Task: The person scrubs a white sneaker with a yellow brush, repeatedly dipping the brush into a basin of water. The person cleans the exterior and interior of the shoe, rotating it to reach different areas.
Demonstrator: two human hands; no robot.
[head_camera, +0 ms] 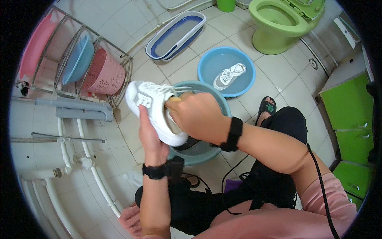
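Note:
A white sneaker (155,110) with grey trim and white laces is held over a teal basin (206,156). My left hand (151,137) supports it from the near side, thumb along its side panel. My right hand (198,115) is closed around a yellowish handle (175,98) at the shoe's opening; the tool's far end is hidden inside the shoe. Something dark lies in the teal basin, mostly covered by the shoe. Beyond it, a second white sneaker (229,76) rests in water in a blue basin (200,64).
A collapsible white and blue tub (197,22) lies on the tiles near a green toilet (277,18). At left, a metal rack (64,21) holds pink and blue basins and a pink basket (104,73) above white pipes. Green cabinets (347,101) stand right. A black cable (320,179) hangs beside my right arm.

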